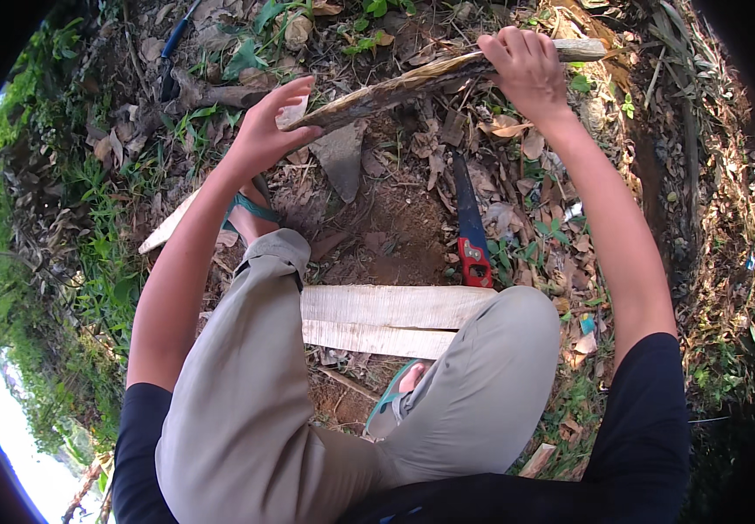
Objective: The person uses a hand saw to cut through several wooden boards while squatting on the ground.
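While right hand (530, 77) grips wooden strip (395, 90) | left hand (265, 129) splayed at end

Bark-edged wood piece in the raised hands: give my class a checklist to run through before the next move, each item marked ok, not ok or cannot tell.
1. Right hand gripping the wood piece: ok, fingers wrapped over it near its right end.
2. Left hand closed around the wood: not ok, its fingers are spread open at the left end.
3. Saw out of both hands: ok, it lies on the ground.
4. Pale wood apart from the held piece: ok, it lies between the knees.
5. Gloves worn: not ok, both hands are bare.
6. Held piece free of cracks: cannot tell.
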Tool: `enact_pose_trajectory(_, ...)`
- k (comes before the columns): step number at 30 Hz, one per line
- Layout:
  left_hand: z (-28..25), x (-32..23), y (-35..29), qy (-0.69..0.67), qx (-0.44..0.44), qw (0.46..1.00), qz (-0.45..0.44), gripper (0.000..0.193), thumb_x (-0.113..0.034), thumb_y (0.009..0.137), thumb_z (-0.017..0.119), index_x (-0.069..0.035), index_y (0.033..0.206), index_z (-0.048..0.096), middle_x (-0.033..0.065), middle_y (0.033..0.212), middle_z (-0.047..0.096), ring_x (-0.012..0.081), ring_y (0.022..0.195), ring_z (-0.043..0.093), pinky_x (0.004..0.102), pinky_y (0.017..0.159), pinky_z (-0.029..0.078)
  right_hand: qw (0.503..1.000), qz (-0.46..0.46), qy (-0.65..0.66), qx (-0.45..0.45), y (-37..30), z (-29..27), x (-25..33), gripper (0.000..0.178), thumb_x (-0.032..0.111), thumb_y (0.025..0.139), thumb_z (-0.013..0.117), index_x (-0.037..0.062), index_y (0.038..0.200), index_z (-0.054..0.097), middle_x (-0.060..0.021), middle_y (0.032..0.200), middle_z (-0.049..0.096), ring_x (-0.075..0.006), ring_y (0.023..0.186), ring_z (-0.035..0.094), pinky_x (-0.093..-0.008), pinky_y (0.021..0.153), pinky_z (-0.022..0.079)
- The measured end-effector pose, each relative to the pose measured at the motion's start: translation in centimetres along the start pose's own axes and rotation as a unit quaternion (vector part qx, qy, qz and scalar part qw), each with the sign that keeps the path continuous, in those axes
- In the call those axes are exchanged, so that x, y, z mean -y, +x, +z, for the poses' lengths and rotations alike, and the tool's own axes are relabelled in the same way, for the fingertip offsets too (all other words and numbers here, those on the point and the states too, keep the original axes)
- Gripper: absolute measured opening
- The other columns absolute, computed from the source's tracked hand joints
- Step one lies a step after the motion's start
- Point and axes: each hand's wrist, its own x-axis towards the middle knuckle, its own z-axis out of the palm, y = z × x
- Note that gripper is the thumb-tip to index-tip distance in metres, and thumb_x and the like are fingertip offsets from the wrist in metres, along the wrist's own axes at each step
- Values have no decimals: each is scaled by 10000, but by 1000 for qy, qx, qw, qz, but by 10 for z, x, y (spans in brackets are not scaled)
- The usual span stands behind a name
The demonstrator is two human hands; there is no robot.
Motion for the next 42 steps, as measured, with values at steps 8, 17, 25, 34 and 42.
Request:
enact_pose_trajectory(8, 28, -15, -16, 70, 46, 996, 0, 287, -115, 808, 757, -120, 1078, 661, 92, 1080, 632, 297, 1046, 666, 428, 868, 543, 994, -100, 9, 39, -20, 5, 10, 207, 205, 894, 683, 202, 1060, 559, 12, 947, 571, -183, 886, 593, -330, 758, 485)
enact_pose_trajectory(17, 42, 0, -25, 77, 53, 995, 46, 591, -172, 789, 806, -115, 1332, 580, 121, 1279, 611, 357, 1220, 577, 454, 1036, 475, 950, -38, 254, 179, -46, 1, 48, 872, 223, 675, 832, 192, 1440, 414, -155, 1378, 440, -359, 1357, 415, -498, 1164, 337)
enact_pose_trajectory(25, 57, -1, -23, 160, 31, 986, 45, 725, -139, 766, 805, -144, 1438, 533, 98, 1302, 595, 337, 1205, 553, 449, 1049, 469, 956, 17, 229, 184, -43, -10, 80, 906, 147, 714, 817, 260, 1511, 400, -95, 1355, 519, -300, 1349, 463, -520, 1159, 326)
enact_pose_trajectory(34, 53, 2, -19, 192, 90, 976, 44, 740, -110, 789, 801, -147, 1478, 536, 74, 1323, 566, 312, 1182, 556, 440, 1017, 482, 777, 256, 456, 349, -330, -116, 205, 206, 156, 804, 761, 64, 910, 609, -110, 902, 584, -299, 884, 603, -411, 777, 478)
enact_pose_trajectory(42, 49, 2, -39, 189, 95, 976, 51, 848, -110, 785, 792, -145, 1552, 433, 96, 1483, 493, 340, 1332, 491, 450, 1117, 422, 744, 450, 375, 322, -331, -116, 245, 263, 204, 803, 791, 57, 937, 619, -119, 931, 624, -283, 886, 636, -401, 781, 501)
